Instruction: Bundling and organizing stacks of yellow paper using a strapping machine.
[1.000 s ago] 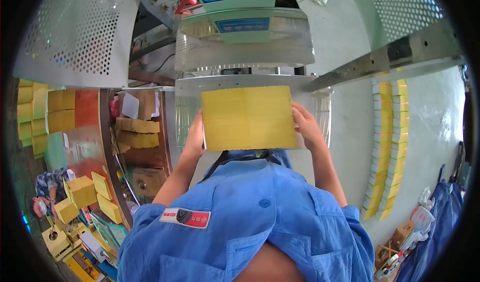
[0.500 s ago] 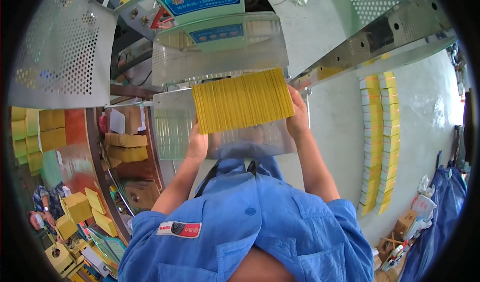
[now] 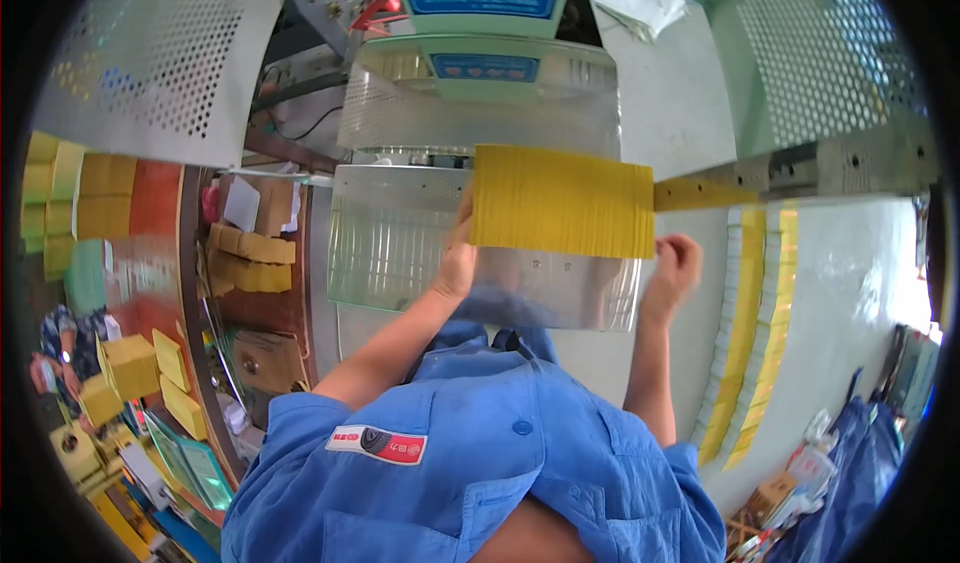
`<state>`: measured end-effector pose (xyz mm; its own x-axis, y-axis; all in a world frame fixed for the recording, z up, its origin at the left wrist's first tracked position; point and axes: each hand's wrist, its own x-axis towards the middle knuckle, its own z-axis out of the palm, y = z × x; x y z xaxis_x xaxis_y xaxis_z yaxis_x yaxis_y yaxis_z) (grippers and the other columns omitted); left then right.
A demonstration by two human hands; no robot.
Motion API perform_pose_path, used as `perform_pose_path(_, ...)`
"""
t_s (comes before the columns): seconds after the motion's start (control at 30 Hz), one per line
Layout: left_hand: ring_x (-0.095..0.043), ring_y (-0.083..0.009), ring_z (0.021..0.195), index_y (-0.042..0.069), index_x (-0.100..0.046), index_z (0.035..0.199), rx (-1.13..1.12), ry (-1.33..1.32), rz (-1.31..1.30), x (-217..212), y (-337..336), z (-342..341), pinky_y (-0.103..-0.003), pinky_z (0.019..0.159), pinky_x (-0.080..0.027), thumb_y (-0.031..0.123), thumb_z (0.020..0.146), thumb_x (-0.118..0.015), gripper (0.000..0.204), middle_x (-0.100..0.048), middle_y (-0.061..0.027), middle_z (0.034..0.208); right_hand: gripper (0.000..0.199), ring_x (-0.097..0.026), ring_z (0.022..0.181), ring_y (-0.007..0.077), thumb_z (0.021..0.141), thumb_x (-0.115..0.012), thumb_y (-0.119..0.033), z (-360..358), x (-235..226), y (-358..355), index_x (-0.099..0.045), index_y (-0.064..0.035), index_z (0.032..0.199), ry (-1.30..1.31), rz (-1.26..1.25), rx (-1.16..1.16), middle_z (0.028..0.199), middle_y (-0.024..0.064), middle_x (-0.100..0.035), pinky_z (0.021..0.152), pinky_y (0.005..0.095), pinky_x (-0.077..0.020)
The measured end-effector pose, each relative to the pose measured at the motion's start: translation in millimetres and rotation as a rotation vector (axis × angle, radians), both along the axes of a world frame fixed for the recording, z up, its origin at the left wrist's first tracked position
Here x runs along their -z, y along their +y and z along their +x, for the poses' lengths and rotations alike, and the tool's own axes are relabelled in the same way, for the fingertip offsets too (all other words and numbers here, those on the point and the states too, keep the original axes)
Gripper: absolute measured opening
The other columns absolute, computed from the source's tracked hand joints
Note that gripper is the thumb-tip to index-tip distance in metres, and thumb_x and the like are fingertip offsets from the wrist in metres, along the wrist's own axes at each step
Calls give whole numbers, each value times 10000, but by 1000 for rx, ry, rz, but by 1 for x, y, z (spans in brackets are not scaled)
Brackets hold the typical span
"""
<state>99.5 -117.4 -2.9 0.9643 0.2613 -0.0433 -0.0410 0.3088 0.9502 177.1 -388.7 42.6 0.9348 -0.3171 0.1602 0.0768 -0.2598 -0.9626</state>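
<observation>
A thick stack of yellow paper pieces (image 3: pixel 562 203), their edges packed side by side, is in front of me above the metal tray (image 3: pixel 400 253) of a machine. My left hand (image 3: pixel 459 263) grips the stack's left end, the fingers partly hidden behind it. Just off the stack's lower right corner, my right hand (image 3: pixel 676 271) has its fingers curled together, slightly blurred. Whether anything small is pinched in them is hidden.
Perforated metal panels (image 3: pixel 175 73) stand at left and right. A metal rail (image 3: pixel 780 175) juts in from the right. Two long rows of yellow-and-white bundles (image 3: pixel 735 333) lie on the floor. At left are shelves with yellow stacks (image 3: pixel 255 261) and another person's arm (image 3: pixel 68 348).
The stack has moved right in the view and sits more level. My right hand has come off its right end and curled its fingers; my left hand keeps its hold.
</observation>
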Motion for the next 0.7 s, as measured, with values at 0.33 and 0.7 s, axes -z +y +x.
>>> perform_pose_path(0.33,-390,-221,1335,20,-379,1423,13,111,-144,10,-2,6,-361,1128,-271,290,1020,-395,486,-411,-90,1453,441,-472,1274,318,755,-624,0,-11,-69,134,-597,-86,1186,-376,-838,-791,1286,119,-562,1061,514,-341)
perform_pose_path(0.7,-381,-212,1334,20,-393,1411,-44,97,-35,47,18,3,-347,1109,-286,321,1012,-393,499,-439,-83,1422,336,-553,1062,156,812,-550,40,-21,45,-13,-577,-13,1143,370,278,-267,1104,74,-612,961,292,-417)
